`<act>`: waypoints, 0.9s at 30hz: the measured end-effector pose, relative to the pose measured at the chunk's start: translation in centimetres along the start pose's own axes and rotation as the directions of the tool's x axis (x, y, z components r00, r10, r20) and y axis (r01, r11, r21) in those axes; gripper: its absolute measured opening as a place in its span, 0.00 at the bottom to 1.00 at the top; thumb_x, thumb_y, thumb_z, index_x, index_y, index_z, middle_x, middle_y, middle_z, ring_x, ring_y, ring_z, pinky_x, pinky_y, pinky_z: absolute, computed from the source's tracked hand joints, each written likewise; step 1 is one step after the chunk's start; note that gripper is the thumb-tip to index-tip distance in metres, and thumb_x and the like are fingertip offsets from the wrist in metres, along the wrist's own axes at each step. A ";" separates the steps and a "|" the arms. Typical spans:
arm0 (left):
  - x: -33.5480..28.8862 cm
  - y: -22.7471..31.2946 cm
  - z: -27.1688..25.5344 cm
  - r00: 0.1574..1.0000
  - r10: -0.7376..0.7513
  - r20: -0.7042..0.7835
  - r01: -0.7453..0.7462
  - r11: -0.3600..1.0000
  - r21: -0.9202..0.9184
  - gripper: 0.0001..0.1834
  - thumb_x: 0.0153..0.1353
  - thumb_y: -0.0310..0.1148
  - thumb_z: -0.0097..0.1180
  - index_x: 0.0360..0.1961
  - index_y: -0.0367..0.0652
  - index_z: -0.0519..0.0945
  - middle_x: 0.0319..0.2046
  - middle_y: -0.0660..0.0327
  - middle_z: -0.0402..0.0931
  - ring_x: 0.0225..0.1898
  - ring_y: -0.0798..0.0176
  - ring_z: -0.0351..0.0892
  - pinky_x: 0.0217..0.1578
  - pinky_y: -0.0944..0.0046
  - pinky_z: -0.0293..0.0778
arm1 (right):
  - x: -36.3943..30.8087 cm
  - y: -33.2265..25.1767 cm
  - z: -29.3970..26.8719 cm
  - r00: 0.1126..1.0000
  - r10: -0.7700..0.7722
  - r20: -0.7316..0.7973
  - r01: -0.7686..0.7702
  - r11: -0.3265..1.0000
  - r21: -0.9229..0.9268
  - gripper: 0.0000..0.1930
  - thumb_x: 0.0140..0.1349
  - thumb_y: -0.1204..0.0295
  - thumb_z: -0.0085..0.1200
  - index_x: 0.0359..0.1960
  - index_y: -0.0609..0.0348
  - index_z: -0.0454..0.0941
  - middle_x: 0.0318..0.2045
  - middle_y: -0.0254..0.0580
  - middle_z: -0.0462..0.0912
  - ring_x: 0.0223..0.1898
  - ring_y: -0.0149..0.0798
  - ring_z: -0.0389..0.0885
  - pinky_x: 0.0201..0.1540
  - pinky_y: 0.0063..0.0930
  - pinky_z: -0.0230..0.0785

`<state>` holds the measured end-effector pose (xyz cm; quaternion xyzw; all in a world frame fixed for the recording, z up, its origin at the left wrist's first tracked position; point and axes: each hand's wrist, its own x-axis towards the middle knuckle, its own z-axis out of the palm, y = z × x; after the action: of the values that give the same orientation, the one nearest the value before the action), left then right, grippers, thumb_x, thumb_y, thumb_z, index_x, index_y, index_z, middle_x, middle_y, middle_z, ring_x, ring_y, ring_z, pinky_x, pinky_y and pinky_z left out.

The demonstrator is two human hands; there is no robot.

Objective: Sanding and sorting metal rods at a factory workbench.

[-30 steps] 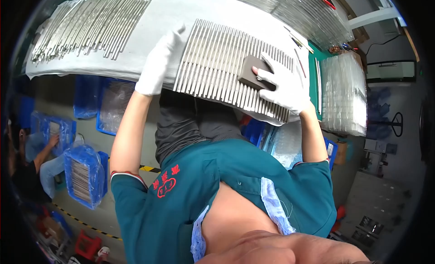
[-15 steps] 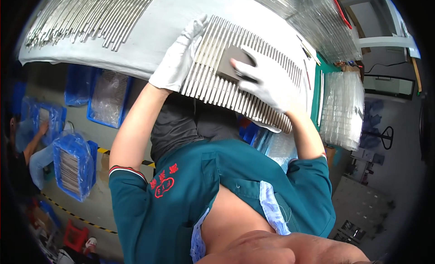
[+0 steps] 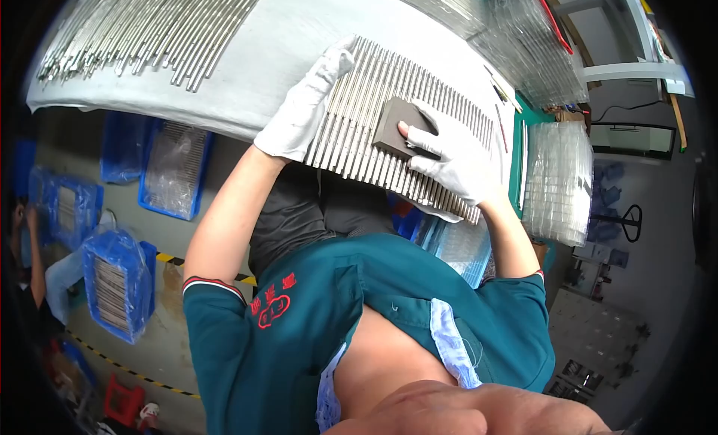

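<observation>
Slim metal rods (image 3: pixel 359 99) lie side by side in a row on the white-covered table in front of me. My left hand (image 3: pixel 303 110), in a white glove, rests along the row's left edge with its fingers stretched out. On top of the rods sits a flat dark grey rectangular block (image 3: pixel 393 125). My right hand (image 3: pixel 458 155), also gloved, has its thumb and fingers on the block's right part and grips it. A bare fingertip shows at the glove's thumb side. The block's underside is hidden against the rods.
More loose rods (image 3: pixel 161 35) lie at the table's far left. Stacked clear plastic trays (image 3: pixel 557 181) stand at the right, with others (image 3: pixel 523 54) at the back right. Below the table are blue crates (image 3: pixel 120 285) lined with plastic. Another person's arm (image 3: pixel 34 248) shows at far left.
The view has shifted slightly. The block and my right hand have moved a little to the right and nearer over the rods. My left hand stays at the row's left edge.
</observation>
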<state>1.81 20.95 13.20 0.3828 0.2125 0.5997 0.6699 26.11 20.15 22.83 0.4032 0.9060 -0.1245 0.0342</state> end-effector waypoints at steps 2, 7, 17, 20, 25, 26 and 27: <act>0.0 0.1 0.0 1.000 -0.006 0.005 0.005 0.996 0.092 0.46 0.72 0.62 0.47 0.77 0.38 0.53 0.78 0.51 0.50 0.79 0.56 0.45 0.77 0.52 0.46 | 0.6 -0.4 0.4 0.998 -0.026 -0.060 0.024 0.999 -0.046 0.26 0.61 0.60 0.63 0.62 0.42 0.79 0.66 0.55 0.70 0.63 0.58 0.73 0.67 0.45 0.67; -0.3 0.5 0.3 0.997 0.061 -0.039 -0.057 0.992 0.110 0.35 0.80 0.49 0.40 0.76 0.35 0.55 0.76 0.55 0.55 0.77 0.62 0.51 0.76 0.60 0.48 | 4.7 -1.0 2.3 0.917 -0.278 -0.286 0.290 0.957 0.001 0.24 0.60 0.60 0.64 0.60 0.43 0.81 0.62 0.54 0.74 0.57 0.57 0.77 0.60 0.45 0.72; 0.2 0.1 0.1 1.000 -0.006 -0.029 0.011 0.982 0.187 0.47 0.71 0.62 0.49 0.77 0.38 0.54 0.77 0.48 0.51 0.79 0.55 0.45 0.77 0.53 0.42 | 2.8 -0.5 2.3 0.981 -0.126 -0.149 0.130 0.992 0.012 0.27 0.60 0.59 0.65 0.63 0.41 0.79 0.65 0.53 0.72 0.60 0.56 0.76 0.65 0.44 0.68; 0.2 0.6 0.3 0.995 -0.010 -0.098 0.034 0.968 0.247 0.42 0.74 0.59 0.45 0.76 0.37 0.57 0.75 0.47 0.56 0.78 0.55 0.47 0.77 0.53 0.43 | 5.1 -1.1 3.0 0.952 -0.207 -0.227 0.215 0.977 0.012 0.26 0.59 0.59 0.64 0.61 0.41 0.80 0.62 0.55 0.75 0.55 0.56 0.79 0.60 0.45 0.72; 0.1 0.5 0.5 0.991 -0.036 -0.129 0.051 0.992 0.116 0.38 0.77 0.53 0.45 0.75 0.34 0.59 0.74 0.50 0.59 0.76 0.57 0.54 0.76 0.56 0.48 | -2.6 2.4 1.6 0.966 -0.140 -0.218 0.136 0.990 -0.032 0.24 0.57 0.59 0.65 0.58 0.43 0.83 0.62 0.55 0.75 0.56 0.57 0.79 0.60 0.45 0.72; 0.1 0.5 0.5 0.990 -0.042 -0.131 0.055 0.994 0.092 0.37 0.77 0.52 0.45 0.75 0.33 0.59 0.74 0.51 0.60 0.76 0.58 0.55 0.75 0.58 0.49 | -4.7 3.2 1.4 0.973 -0.092 -0.212 0.085 0.995 -0.044 0.24 0.56 0.59 0.65 0.57 0.43 0.84 0.63 0.55 0.75 0.57 0.57 0.78 0.61 0.45 0.72; 0.2 0.5 0.5 0.993 -0.045 -0.107 0.055 0.994 0.093 0.36 0.78 0.49 0.46 0.75 0.33 0.58 0.74 0.52 0.60 0.74 0.58 0.59 0.74 0.58 0.53 | -6.7 3.6 1.5 0.974 -0.053 -0.221 0.043 0.998 -0.049 0.25 0.55 0.59 0.66 0.57 0.43 0.84 0.63 0.55 0.74 0.58 0.57 0.78 0.62 0.45 0.71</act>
<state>1.93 20.95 13.93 0.3771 0.2855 0.5911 0.6534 33.22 17.30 21.70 0.3916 0.9161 -0.0596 -0.0617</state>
